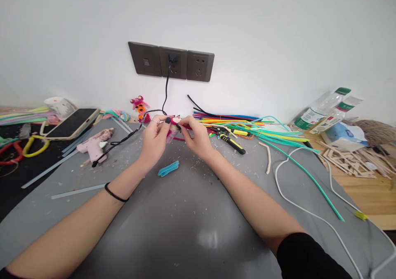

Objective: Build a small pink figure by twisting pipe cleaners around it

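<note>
Near the back of the grey mat [185,229], my left hand [154,140] and my right hand [197,138] meet around a small pink-and-white fuzzy figure [171,135]. The left thumb and fingers pinch it from its left side. On the other side, my right fingertips are closed at its edge, with a small dark piece [180,126] showing by them. My fingers cover much of the figure. Below the hands lies a folded blue fuzzy bundle [168,169]. A pink and orange fuzzy figure [140,107] stands behind my left hand, by the wall.
A pink glue gun [96,145], a phone [72,124] and scissors [34,145] lie left. Yellow-black pliers [231,141] and colourful pipe cleaners [291,138] are right of the hands. A white cable [305,206] loops farther right, near wooden sticks [348,160] and bottles [318,109].
</note>
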`<state>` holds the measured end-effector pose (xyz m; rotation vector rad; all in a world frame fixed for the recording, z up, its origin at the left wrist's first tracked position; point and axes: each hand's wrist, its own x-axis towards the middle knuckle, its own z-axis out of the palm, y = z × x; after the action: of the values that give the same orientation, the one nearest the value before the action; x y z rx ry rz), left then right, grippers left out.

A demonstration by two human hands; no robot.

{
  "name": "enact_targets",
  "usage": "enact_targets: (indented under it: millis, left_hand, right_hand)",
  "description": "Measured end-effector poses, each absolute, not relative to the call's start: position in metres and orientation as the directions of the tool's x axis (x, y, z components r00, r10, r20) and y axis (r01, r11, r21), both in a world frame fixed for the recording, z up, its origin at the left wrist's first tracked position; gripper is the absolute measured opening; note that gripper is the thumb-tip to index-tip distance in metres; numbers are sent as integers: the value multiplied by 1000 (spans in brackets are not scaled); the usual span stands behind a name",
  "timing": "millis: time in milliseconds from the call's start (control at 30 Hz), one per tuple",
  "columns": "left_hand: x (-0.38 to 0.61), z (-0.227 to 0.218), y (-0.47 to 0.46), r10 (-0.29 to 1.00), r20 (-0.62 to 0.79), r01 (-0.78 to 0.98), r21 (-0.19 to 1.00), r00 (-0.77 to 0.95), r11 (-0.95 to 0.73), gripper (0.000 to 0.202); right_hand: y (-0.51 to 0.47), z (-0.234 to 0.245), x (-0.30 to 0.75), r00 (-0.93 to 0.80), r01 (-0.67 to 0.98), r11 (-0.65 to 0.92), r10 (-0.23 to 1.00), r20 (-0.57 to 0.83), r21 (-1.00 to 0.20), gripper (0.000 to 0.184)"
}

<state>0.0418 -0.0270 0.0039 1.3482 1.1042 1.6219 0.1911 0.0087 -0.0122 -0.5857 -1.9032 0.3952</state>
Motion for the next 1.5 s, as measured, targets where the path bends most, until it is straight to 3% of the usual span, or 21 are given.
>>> enact_targets:
  millis: [200, 467, 733, 1267, 1367, 1500]
  left_hand:
    - [35, 6, -27, 906, 410, 141, 908, -109, -394, 24]
    - [18, 7, -12, 917, 399, 101, 911, 28, -400, 22]
    - [22, 1, -9, 921, 372, 14, 928, -118, -373, 15]
    - [34, 1, -16, 940, 297, -70, 947, -168, -312, 14]
    - [36, 0, -17, 949, 293, -87, 949, -119, -304, 21]
    - [38, -6, -16, 934, 355, 32, 935, -39, -354, 44]
  right_hand:
    - [10, -12, 192, -293, 220, 815, 579, 761, -536, 10]
    - [8, -9, 193, -269, 157, 788, 614, 742, -595, 8]
    - [7, -10, 191, -240, 111, 756, 650, 721, -645, 7]
    - [7, -10, 191, -212, 171, 744, 668, 713, -646, 6]
    - [9, -10, 193, -188, 167, 736, 677, 711, -656, 6]
    - [9, -10, 193, -173, 176, 729, 684, 708, -661, 5]
